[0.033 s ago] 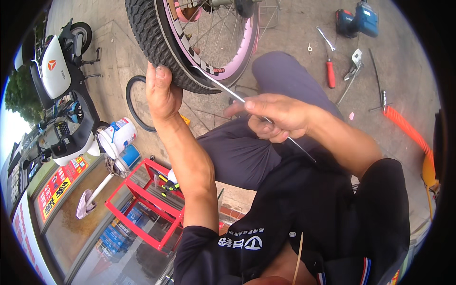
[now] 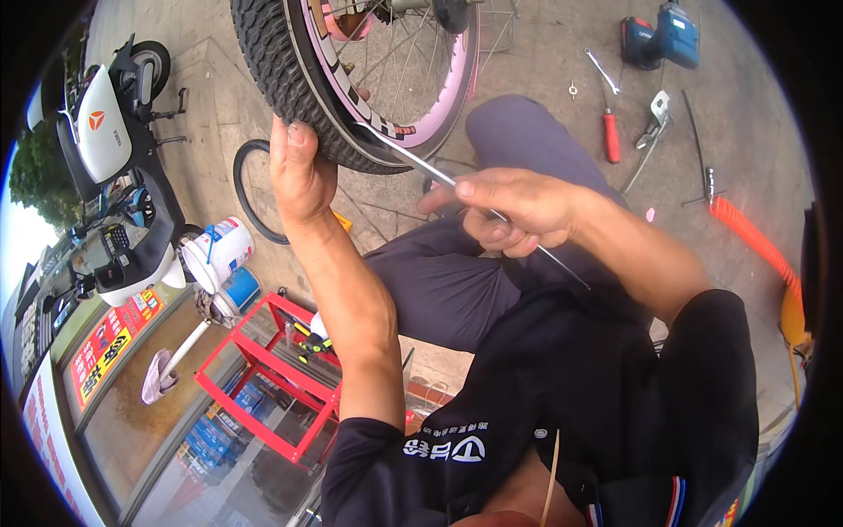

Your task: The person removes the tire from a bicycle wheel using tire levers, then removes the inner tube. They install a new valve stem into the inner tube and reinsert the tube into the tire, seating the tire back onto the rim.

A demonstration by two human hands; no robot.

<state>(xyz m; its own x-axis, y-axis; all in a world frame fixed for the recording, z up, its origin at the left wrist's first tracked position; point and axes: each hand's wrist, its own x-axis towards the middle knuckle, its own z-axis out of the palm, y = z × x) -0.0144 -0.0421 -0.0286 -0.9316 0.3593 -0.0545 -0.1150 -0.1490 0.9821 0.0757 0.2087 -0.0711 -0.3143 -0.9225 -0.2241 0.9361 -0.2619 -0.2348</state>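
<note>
A bicycle wheel with a pink rim (image 2: 432, 123) and a black knobby tire (image 2: 277, 75) stands at the top. My left hand (image 2: 303, 171) grips the tire's lower left side, thumb against the tread; its other fingers are mostly hidden behind. My right hand (image 2: 522, 211) is closed around a long silver tire lever (image 2: 408, 156). The lever slants down to the right through my fist, and its flattened tip sits at the edge between tire and rim. Its thin far end shows below the hand, in front of my dark shirt.
On the pavement to the right lie a blue cordless power tool (image 2: 659, 37), a wrench (image 2: 602, 72), a red-handled screwdriver (image 2: 611, 136) and a coiled orange air hose (image 2: 755, 237). To the left are a black rubber loop (image 2: 241, 198), a white bucket (image 2: 224, 249), a red metal rack (image 2: 255, 413) and a parked scooter (image 2: 105, 127).
My right hand and the lever's lower end have shifted slightly to the right. The lever tip stays at the rim, and my left hand keeps its place on the tire.
</note>
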